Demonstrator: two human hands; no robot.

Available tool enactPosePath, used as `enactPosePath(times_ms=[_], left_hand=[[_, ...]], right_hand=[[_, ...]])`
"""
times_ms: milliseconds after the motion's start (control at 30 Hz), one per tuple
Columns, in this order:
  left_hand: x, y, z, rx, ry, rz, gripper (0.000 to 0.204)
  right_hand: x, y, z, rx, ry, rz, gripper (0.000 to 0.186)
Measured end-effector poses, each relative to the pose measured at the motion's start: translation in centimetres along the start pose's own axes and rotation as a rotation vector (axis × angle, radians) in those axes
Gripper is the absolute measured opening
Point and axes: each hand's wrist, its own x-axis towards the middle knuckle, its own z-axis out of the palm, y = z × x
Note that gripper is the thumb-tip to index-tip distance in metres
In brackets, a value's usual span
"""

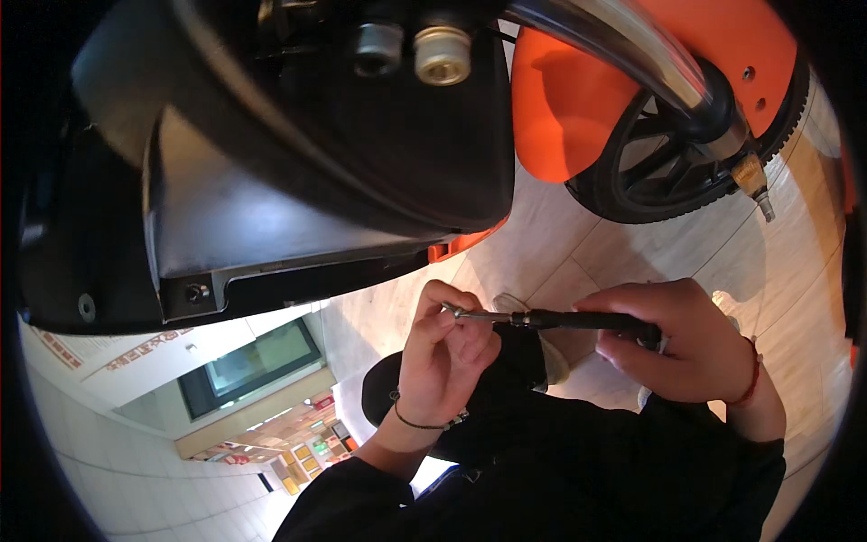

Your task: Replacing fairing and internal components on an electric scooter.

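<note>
My right hand (694,336) is wrapped round the black handle of a screwdriver (578,320), which lies level and points left. At its tip sits a small metal screw (454,310), pinched between the thumb and fingers of my left hand (442,361). The screw looks to be touching the tip. Both hands are in front of my body, just below a black body panel (262,208) of a motorbike or scooter. In the panel's lower edge is a recess with a dark fastener or hole (196,292).
To the upper right are an orange fender (564,117), a black-spoked wheel (664,172) and a shiny fork tube (632,50). A threaded axle end (766,206) sticks out there. Two metal bolts (442,56) jut from above. Below lies a light tiled floor (623,257).
</note>
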Motion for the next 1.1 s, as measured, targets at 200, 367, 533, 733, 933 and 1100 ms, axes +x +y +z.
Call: enactPosePath(times_ms=[200,367,533,733,933,1100], left_hand=[[0.1,0.1,-0.8,0.023,0.023,0.048,0.012],[0.1,-0.1,-0.7,0.081,-0.020,0.075,0.013],[0.1,-0.5,-0.2,0.297,0.000,0.065,0.013],[-0.1,-1.4,0.5,0.217,0.100,-0.023,0.015],[0.3,-0.9,1.1,0.320,0.160,0.020,0.016],[0.1,-0.4,0.7,0.384,0.237,-0.053,0.020]], right_hand=[[0.8,0.1,-0.1,-0.114,-0.097,0.009,0.028],[1.4,0.5,0.0,-0.173,-0.326,-0.028,0.032],[2.5,1.6,3.8,-0.090,-0.099,-0.133,0.035],[3.5,1.7,5.2,-0.353,0.117,-0.297,0.035],[3.8,1.6,4.8,-0.707,0.197,-0.453,0.040],[4.1,1.3,4.9,-0.837,0.176,-0.467,0.038]])
